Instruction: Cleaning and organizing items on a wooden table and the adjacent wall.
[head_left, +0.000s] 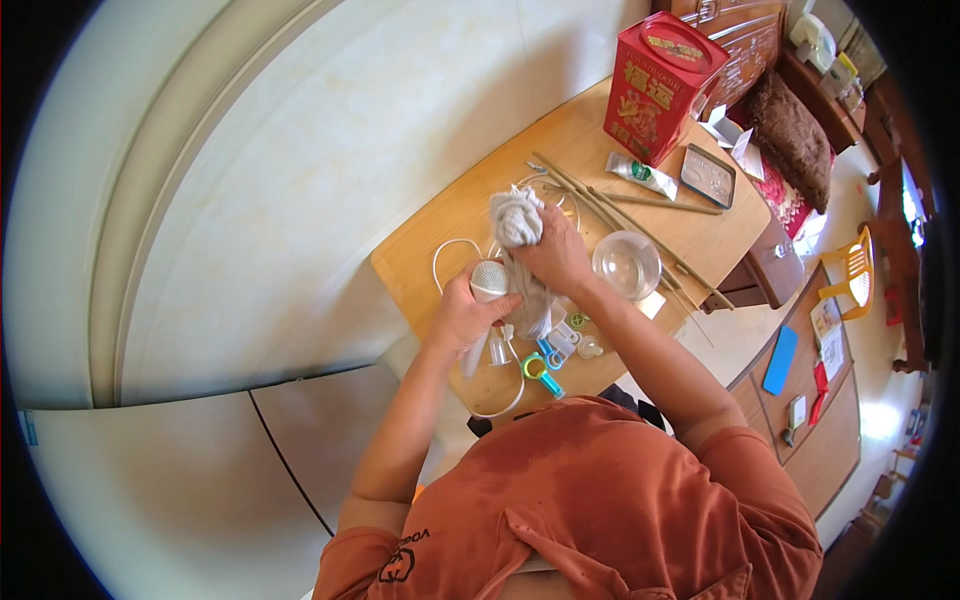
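Note:
My left hand (469, 311) is shut on a white handheld microphone (490, 280), its mesh head pointing up and away from me. In my right hand (561, 251) a bunched, pale grey cloth (517, 217) is gripped, with its loose end (531, 300) hanging down beside the microphone. The two hands are close together above a light wooden table (420, 259). Right of the cloth stands a clear round container (627, 264). A yellow-green ring with a blue handle (536, 367), a blue plastic piece (551, 352) and small clear plastic parts (589, 346) lie nearer my body.
A white cable (437, 262) loops over the table. Several thin sticks (630, 225) lie beyond the container, near a white tube (641, 175), a shallow metal tray (707, 175) and a tall red box (660, 86). A wall (375, 150) borders the left side.

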